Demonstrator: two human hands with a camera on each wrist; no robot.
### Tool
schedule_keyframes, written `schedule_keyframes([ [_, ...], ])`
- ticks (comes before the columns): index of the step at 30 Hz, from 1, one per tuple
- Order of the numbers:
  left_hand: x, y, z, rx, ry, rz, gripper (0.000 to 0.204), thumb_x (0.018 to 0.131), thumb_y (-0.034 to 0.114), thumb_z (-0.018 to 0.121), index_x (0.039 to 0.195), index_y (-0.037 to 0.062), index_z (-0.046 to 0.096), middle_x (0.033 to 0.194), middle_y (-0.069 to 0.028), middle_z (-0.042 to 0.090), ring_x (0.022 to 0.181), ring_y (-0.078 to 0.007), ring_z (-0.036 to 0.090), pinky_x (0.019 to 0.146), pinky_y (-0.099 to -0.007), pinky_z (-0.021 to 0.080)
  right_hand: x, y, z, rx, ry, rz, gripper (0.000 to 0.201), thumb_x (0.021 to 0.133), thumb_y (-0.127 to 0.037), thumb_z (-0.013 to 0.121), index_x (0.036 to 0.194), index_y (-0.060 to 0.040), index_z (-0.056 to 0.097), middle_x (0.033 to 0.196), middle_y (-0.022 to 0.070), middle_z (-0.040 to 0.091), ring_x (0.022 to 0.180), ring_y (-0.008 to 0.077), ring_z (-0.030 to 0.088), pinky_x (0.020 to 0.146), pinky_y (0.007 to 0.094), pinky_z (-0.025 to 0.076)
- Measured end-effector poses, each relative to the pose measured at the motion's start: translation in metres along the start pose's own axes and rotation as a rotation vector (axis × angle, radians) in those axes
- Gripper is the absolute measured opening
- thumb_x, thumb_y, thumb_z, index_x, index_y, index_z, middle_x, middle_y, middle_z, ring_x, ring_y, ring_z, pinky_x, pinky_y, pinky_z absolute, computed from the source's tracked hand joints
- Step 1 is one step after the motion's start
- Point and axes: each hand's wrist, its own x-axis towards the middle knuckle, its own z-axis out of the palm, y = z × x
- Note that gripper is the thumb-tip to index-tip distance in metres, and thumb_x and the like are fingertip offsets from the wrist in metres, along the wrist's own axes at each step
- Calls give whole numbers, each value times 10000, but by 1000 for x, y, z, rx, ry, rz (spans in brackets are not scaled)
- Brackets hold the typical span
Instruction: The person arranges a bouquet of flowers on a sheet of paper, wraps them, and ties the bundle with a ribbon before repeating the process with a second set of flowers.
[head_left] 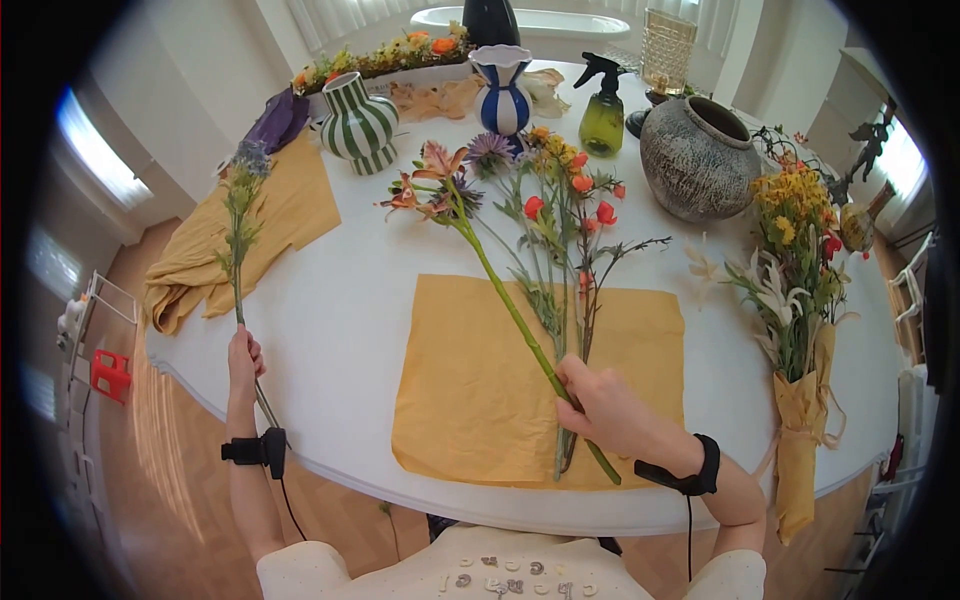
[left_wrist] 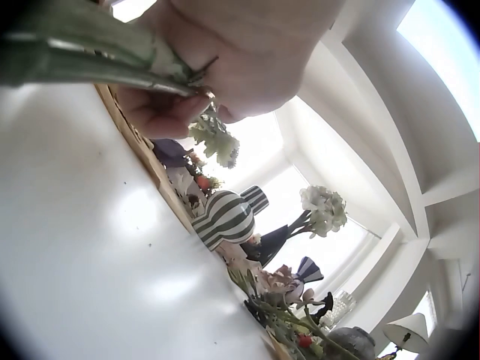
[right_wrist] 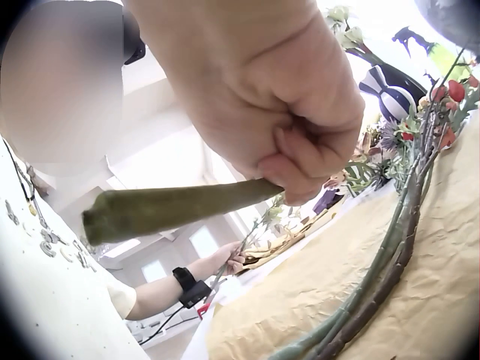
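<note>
My left hand (head_left: 245, 357) grips the thin stem of a bluish thistle-like flower (head_left: 250, 160), held upright at the table's left side. With my right hand (head_left: 610, 405) I hold the thick green stem (head_left: 510, 300) of an orange-pink lily-like flower (head_left: 440, 160). Its cut end (right_wrist: 112, 217) sticks out behind the fist in the right wrist view. Under that stem, a tan wrapping sheet (head_left: 450, 400) lies flat near the front edge. Several other stems lie across the sheet, with a purple flower (head_left: 489, 152), red blooms (head_left: 605, 213) and yellow flowers (head_left: 553, 150) at their far ends.
A wrapped bouquet (head_left: 795, 400) lies at the right. Behind stand a green-striped vase (head_left: 360, 125), a blue-striped vase (head_left: 502, 95), a spray bottle (head_left: 602, 120) and a grey pot (head_left: 695, 160). More tan paper (head_left: 290, 200) hangs over the left edge of the white table (head_left: 340, 400).
</note>
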Motion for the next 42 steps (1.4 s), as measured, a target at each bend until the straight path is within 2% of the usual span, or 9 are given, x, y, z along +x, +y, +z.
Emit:
schedule_keyframes([
  [3,9,-17,1,-57,-23,51,233,913,271,395,826,57,427,580,-30,453,403,-104,436,377,-272,373,-10,-16,-11,174,-24,113,188,775,-57,549,865,22,404,551,166,512,517,333,553,493,393,445],
  [7,27,-41,4,918,109,365,245,894,228,429,935,-14,434,697,-131,564,593,-250,559,580,-352,450,-10,-6,5,130,172,158,210,768,-42,558,905,20,411,561,164,520,528,356,551,490,402,444],
  [13,28,-37,3,771,-58,430,268,879,233,482,912,-33,492,687,-103,555,581,-202,537,557,-338,443,-4,17,19,60,183,243,299,776,-41,549,1001,41,370,553,202,520,519,376,550,475,415,447],
  [15,18,-15,7,558,-220,-16,249,889,252,477,831,12,496,639,-37,486,482,-122,453,440,-281,391,-4,17,20,57,166,239,337,779,-42,545,1041,48,353,545,208,519,512,369,554,472,416,449],
  [16,18,-19,8,559,-221,-14,249,889,252,477,831,12,496,639,-37,486,482,-122,453,440,-281,391,-4,15,19,155,114,307,387,785,-59,549,1087,51,335,546,202,524,505,355,560,468,412,451],
  [27,-27,14,49,-61,-93,555,199,954,226,365,795,109,338,601,38,299,412,-27,313,340,-166,233,6,-19,6,-515,50,156,306,801,-155,561,1026,33,473,639,142,566,551,292,599,449,364,476],
  [36,-48,30,71,-158,-143,618,191,952,209,379,790,120,330,621,45,307,416,-20,294,348,-159,208,89,-52,36,83,-425,-302,224,804,-160,516,888,47,513,629,152,585,628,310,606,605,382,491],
  [38,-64,28,87,-125,-156,625,202,957,200,364,781,112,317,562,51,279,410,-16,274,362,-165,203,113,-67,53,504,-492,-110,328,818,-212,527,958,84,512,656,161,598,660,286,621,633,368,491],
  [42,-80,10,107,-124,-121,586,193,928,166,416,766,102,332,545,60,292,437,-9,258,388,-174,206,151,-89,102,456,-539,-107,453,874,-265,491,1142,97,439,734,142,626,681,214,631,612,341,499],
])
